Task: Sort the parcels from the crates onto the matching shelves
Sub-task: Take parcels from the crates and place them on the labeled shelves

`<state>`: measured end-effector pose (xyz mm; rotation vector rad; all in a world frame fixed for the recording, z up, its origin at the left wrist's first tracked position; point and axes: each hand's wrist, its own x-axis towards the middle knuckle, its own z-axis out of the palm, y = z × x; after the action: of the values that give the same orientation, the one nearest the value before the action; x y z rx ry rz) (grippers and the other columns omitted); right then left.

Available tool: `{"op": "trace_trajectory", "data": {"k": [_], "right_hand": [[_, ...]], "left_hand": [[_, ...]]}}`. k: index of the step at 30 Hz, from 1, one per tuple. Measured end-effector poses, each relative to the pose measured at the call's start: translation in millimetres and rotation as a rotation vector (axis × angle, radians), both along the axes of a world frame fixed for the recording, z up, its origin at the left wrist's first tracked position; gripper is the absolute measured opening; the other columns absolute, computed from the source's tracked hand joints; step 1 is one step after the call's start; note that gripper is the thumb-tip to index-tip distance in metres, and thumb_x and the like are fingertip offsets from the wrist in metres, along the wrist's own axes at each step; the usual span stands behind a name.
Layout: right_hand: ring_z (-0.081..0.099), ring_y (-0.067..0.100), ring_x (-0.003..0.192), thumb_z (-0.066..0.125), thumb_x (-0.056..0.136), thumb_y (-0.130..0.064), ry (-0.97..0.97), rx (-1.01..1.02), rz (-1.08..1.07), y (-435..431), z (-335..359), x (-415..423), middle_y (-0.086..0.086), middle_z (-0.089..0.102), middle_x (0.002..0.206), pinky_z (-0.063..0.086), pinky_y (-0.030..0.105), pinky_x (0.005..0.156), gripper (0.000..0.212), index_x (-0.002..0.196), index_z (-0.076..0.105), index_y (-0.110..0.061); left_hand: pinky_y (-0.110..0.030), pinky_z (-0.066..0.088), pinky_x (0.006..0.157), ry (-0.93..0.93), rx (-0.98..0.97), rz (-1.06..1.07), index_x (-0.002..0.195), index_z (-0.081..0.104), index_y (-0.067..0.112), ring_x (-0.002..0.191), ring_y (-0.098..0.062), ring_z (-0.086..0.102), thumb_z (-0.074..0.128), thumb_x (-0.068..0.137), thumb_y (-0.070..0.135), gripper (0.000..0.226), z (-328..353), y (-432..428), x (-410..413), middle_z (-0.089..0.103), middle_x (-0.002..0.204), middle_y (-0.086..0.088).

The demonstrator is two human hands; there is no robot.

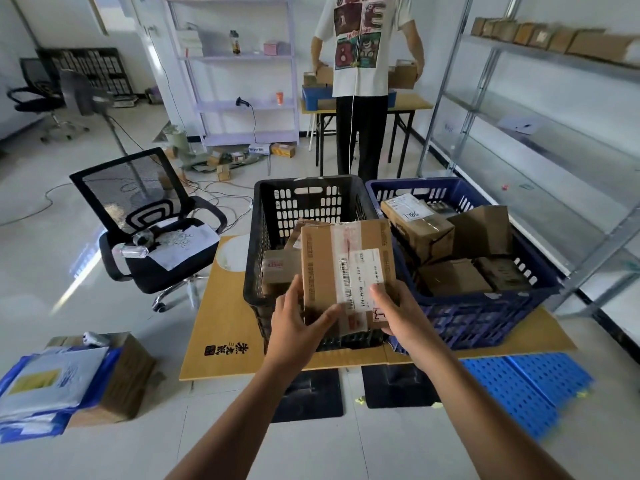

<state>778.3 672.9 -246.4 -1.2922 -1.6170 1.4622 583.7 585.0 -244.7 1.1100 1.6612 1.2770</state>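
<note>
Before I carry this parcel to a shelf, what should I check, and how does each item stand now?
1. Grip: left hand and right hand both hold the parcel at its near end: ok.
2. Label faces up: ok.
3. Label code readable: cannot tell, too small.
4. Parcel free of the black crate: cannot tell.
5. Room on the metal shelves at right: ok.
6. Person ahead stands apart from the parcel: ok.

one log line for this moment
parcel: over black crate | left hand: grips left edge | right hand: grips right edge | blue crate: more parcels
</note>
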Motion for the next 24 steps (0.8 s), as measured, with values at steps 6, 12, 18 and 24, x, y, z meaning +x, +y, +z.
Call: {"op": "trace_trajectory", "data": {"k": [6,12,18,24], "right_hand": [[0.071,0.01,0.108,0.055,0.078,-0.088,0.022,-0.054,0.019,-1.9,3.6,2.5,-0.014,0.071,0.122,0.058,0.046,0.095,0.04,0.114,0.046,-0.072],[0.062,-0.009,0.117,0.057,0.093,-0.063,0.199,-0.052,0.153,-12.7,23.3,8.8,-0.032,0.066,0.127,0.051,0.016,0.093,0.048,0.139,0.043,-0.066],[0.061,-0.007,0.116,0.067,0.079,-0.068,0.22,0.055,0.14,-6.8,32.3,19.0,-0.006,0.048,0.149,0.056,0.017,0.084,0.053,0.129,0.049,-0.066],[0.076,0.017,0.093,0.068,0.072,-0.059,0.348,0.017,-0.1,11.4,39.3,46.6,0.001,0.078,0.103,0.058,0.024,0.067,0.05,0.111,0.068,-0.028]], "left_hand": [[-0.042,0.062,0.088,-0.354,0.017,-0.087,0.152,0.036,0.04,0.121,-0.027,0.065,0.081,0.074,0.06,0.092,-6.9,0.4,-8.6,0.047,0.144,-0.007],[-0.033,0.061,0.082,-0.457,0.058,-0.043,0.145,0.03,0.035,0.113,-0.014,0.068,0.073,0.08,0.06,0.082,-12.2,-0.2,4.5,0.065,0.127,0.006],[-0.037,0.057,0.085,-0.51,0.044,-0.025,0.145,0.032,0.044,0.112,-0.008,0.067,0.069,0.078,0.064,0.08,-4.1,2.4,17.5,0.067,0.125,0.013],[-0.06,0.038,0.113,-0.442,0.095,-0.041,0.147,0.035,0.042,0.126,-0.021,0.062,0.067,0.073,0.082,0.09,12.1,2.0,-1.5,0.061,0.139,0.003]]}}
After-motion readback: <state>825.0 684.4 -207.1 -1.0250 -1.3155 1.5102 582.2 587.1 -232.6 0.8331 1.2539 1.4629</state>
